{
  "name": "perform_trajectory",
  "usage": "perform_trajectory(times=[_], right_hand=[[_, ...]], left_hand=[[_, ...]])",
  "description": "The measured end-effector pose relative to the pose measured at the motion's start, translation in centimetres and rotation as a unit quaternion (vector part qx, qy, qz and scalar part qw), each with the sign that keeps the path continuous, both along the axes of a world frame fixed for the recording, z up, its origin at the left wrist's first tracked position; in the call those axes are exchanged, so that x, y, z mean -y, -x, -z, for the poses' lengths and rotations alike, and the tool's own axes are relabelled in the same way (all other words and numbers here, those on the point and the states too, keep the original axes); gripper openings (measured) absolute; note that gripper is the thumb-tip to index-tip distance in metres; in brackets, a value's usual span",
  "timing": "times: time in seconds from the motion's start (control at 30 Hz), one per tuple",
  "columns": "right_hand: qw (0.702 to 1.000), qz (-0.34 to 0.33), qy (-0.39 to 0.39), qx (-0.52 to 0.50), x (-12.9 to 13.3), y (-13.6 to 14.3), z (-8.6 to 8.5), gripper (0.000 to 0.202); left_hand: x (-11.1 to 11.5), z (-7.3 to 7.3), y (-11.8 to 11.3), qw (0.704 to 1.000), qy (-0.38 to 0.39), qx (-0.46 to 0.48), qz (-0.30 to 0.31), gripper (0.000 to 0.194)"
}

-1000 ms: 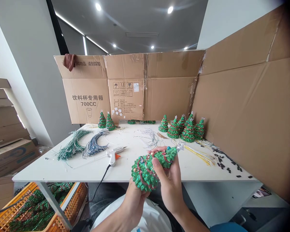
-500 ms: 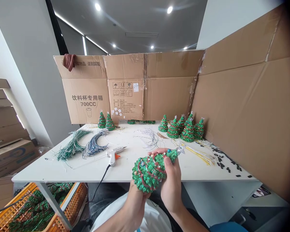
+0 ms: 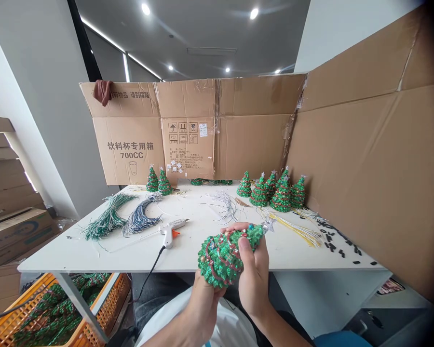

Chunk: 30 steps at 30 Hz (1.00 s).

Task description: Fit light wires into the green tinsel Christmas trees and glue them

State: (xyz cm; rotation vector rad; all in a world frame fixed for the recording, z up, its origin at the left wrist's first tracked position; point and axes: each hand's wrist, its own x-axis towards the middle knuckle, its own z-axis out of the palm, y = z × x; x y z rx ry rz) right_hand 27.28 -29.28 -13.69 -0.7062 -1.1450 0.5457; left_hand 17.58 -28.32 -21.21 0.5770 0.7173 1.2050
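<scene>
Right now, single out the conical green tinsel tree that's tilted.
The conical green tinsel tree held by the left hand and right hand; the other conical trees stand upright on the white table.

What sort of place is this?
Likely a craft-assembly workstation: a held decorated tree, similar trees standing on the white table, and a glue gun near strand bundles.

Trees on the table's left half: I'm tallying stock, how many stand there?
2: the first tree near the cardboard, the second tree just right of it, slightly nearer.
</scene>
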Motion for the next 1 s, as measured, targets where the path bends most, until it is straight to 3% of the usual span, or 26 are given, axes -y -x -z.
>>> perform_trajectory(times=[0.27, 0.53, 1.0], right_hand=[[0.998, 0.06, -0.024, 0.01, -0.2, 0.4, 0.2, 0.025], [0.994, 0.086, -0.045, 0.044, -0.9, 0.1, 0.9, 0.034], [0.99, 0.103, -0.056, 0.079, -0.9, 0.2, 1.4, 0.031]], left_hand=[[0.6, -1.2, -0.2, 0.999, 0.009, -0.032, -0.008, 0.039], [0.6, -0.7, -0.2, 0.999, 0.016, -0.035, 0.002, 0.043], [0.1, -0.4, 0.1, 0.999, 0.008, -0.031, -0.008, 0.029]])
